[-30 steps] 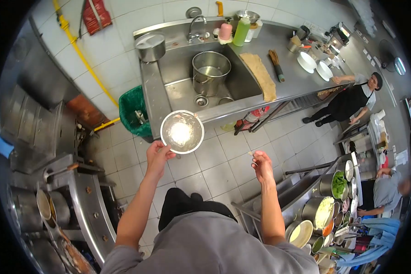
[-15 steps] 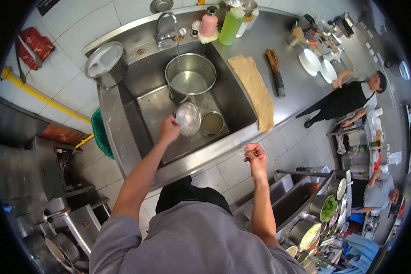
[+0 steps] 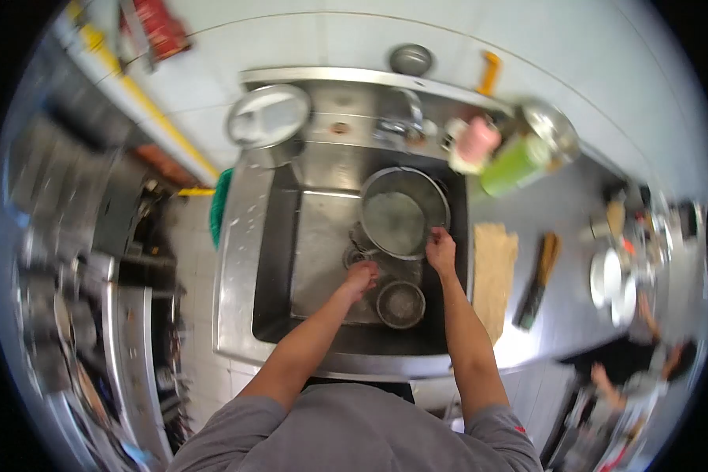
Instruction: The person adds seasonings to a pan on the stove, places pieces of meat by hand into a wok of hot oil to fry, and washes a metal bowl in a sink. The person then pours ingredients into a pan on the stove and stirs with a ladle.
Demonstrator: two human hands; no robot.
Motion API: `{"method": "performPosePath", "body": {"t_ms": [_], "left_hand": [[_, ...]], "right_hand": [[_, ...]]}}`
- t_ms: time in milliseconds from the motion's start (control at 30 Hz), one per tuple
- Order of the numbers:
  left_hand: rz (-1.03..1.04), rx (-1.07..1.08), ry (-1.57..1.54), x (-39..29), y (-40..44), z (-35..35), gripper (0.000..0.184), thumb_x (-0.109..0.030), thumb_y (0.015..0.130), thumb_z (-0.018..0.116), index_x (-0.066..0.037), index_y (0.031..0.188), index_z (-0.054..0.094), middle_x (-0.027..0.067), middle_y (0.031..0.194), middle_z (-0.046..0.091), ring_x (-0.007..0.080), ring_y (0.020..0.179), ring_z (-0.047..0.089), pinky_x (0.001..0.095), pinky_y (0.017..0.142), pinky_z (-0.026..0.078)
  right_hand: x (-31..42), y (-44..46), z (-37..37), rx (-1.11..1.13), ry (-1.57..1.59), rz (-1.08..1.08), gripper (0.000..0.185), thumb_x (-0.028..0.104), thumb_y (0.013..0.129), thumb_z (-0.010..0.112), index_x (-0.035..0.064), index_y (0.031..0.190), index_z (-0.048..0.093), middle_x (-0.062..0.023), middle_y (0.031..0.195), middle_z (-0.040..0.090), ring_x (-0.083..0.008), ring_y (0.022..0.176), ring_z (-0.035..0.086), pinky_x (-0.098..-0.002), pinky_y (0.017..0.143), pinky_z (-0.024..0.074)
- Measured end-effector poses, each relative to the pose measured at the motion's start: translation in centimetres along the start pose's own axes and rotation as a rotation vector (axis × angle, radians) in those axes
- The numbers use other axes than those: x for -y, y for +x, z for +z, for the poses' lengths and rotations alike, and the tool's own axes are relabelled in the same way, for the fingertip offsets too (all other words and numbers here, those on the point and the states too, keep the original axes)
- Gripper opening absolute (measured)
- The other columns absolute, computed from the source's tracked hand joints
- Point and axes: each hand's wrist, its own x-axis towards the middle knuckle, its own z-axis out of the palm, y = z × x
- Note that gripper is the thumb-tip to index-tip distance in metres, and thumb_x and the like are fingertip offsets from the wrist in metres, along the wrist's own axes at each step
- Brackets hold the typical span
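A large stainless steel pot (image 3: 376,197) stands in the sink (image 3: 322,275) with cloudy water inside. My right hand (image 3: 442,252) grips its near right rim, fingers closed over the edge. Low in the sink, my left hand (image 3: 360,281) is just in front of the pot, near the drain (image 3: 355,256) and the pot's side handle. Its fingers are curled, and whatever they hold is hidden. Close to that hand sits a smaller round metal container (image 3: 401,305) with a grey, blurred top. The tap (image 3: 401,118) is behind the pot.
A lidded pot (image 3: 269,126) stands on the sink's back left corner. Pink (image 3: 477,141) and green (image 3: 516,165) bottles stand behind on the right. A tan cloth (image 3: 492,275) and a bundled-stick brush (image 3: 540,282) lie on the counter. Another person (image 3: 645,370) is at far right.
My right hand has come from outside the sink onto the pot's rim. My left hand no longer shows the shiny round metal piece. The view has turned and moved nearer the sink.
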Motion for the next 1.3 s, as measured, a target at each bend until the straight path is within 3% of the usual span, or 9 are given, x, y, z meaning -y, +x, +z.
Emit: {"method": "performPosePath", "body": {"t_ms": [100, 200, 300, 467, 633, 800, 867, 1200, 1300], "left_hand": [[0.026, -0.081, -0.252, -1.4, 0.3, 0.3, 0.024, -0.007, 0.089, 0.053, -0.005, 0.113, 0.059, 0.0062, 0.100, 0.063, 0.0192, 0.085, 0.064, 0.0316, 0.070, 0.054], [0.093, -0.186, -0.398, -2.7, 0.7, 0.5, 0.023, -0.007, 0.090, 0.053, -0.004, 0.110, 0.061, 0.0085, 0.097, 0.064, 0.0197, 0.076, 0.064, 0.0308, 0.064, 0.055], [0.062, -0.359, -0.239, -4.1, -1.2, 0.8, 0.016, -0.007, 0.087, 0.053, -0.003, 0.096, 0.065, 0.0110, 0.080, 0.064, 0.0224, 0.067, 0.064, 0.0339, 0.054, 0.052], [0.109, -0.702, -0.121, -3.1, -2.1, 1.0, 0.013, -0.011, 0.080, 0.057, -0.003, 0.080, 0.067, 0.0101, 0.067, 0.062, 0.0263, 0.061, 0.062, 0.0392, 0.050, 0.047], [0.212, -0.486, -0.434, -1.3, -1.5, 2.5, 0.015, -0.020, 0.082, 0.056, -0.008, 0.074, 0.062, 0.0067, 0.069, 0.061, 0.0252, 0.058, 0.055, 0.0382, 0.056, 0.045], [0.222, -0.218, -1.193, -3.9, -0.7, 3.1, 0.021, -0.025, 0.092, 0.052, -0.008, 0.087, 0.064, 0.0066, 0.080, 0.063, 0.0206, 0.071, 0.057, 0.0390, 0.067, 0.046], [0.339, -0.188, -1.001, -3.4, -0.3, 1.7, 0.029, -0.027, 0.097, 0.048, -0.007, 0.084, 0.065, 0.0086, 0.079, 0.064, 0.0220, 0.072, 0.060, 0.0382, 0.069, 0.050], [0.460, -0.819, 0.310, -6.0, -9.8, 5.3, 0.029, -0.022, 0.085, 0.054, 0.000, 0.094, 0.070, 0.0264, 0.088, 0.067, 0.0423, 0.082, 0.065, 0.0472, 0.076, 0.051], [0.550, -0.806, 0.462, -4.0, -9.2, 2.8, 0.028, -0.022, 0.083, 0.055, -0.001, 0.093, 0.069, 0.0245, 0.092, 0.067, 0.0417, 0.086, 0.064, 0.0460, 0.078, 0.051]], "right_hand": [[0.0, 5.2, 3.8, 0.939, 0.436, 0.340, 0.019, -0.002, 0.079, 0.054, -0.0037, 0.094, 0.065, -0.0114, 0.079, 0.068, -0.0250, 0.073, 0.066, -0.0337, 0.066, 0.0526], [6.0, 2.7, 4.4, 0.913, -0.037, -0.500, 0.016, 0.002, 0.077, 0.057, -0.0041, 0.089, 0.066, -0.0148, 0.074, 0.066, -0.0272, 0.067, 0.065, -0.0364, 0.063, 0.0517], [9.1, 2.4, 3.5, 1.141, 0.183, -0.045, 0.017, 0.012, 0.077, 0.062, -0.0022, 0.086, 0.065, -0.0188, 0.071, 0.064, -0.0311, 0.064, 0.063, -0.0404, 0.062, 0.0505], [0.4, 8.1, 3.8, 0.420, -0.176, -0.405, 0.014, 0.010, 0.076, 0.062, -0.0030, 0.081, 0.062, -0.0256, 0.076, 0.063, -0.0405, 0.071, 0.062, -0.0450, 0.066, 0.0498], [0.4, 7.1, 7.0, 1.012, 0.668, 0.565, 0.014, 0.007, 0.083, 0.060, -0.0041, 0.092, 0.062, -0.0129, 0.100, 0.066, -0.0300, 0.087, 0.064, -0.0456, 0.078, 0.0496], [11.5, -3.1, 5.7, 0.900, 0.274, -0.471, 0.027, 0.011, 0.085, 0.061, -0.0058, 0.106, 0.060, -0.0218, 0.106, 0.065, -0.0341, 0.093, 0.064, -0.0440, 0.085, 0.0489], [13.5, -4.0, 4.4, 0.672, -0.049, -0.763, 0.034, 0.013, 0.084, 0.062, -0.0063, 0.112, 0.058, -0.0245, 0.108, 0.064, -0.0356, 0.095, 0.064, -0.0424, 0.088, 0.0486], [8.6, 3.1, 4.5, 1.530, 0.279, -0.244, 0.055, 0.009, 0.076, 0.072, 0.0002, 0.127, 0.053, -0.0137, 0.127, 0.057, -0.0253, 0.116, 0.055, -0.0337, 0.096, 0.0426], [3.4, 6.6, 4.0, 0.943, 0.183, -0.159, 0.041, 0.002, 0.079, 0.067, -0.0026, 0.120, 0.057, -0.0156, 0.116, 0.062, -0.0252, 0.105, 0.060, -0.0343, 0.092, 0.0455]]}}
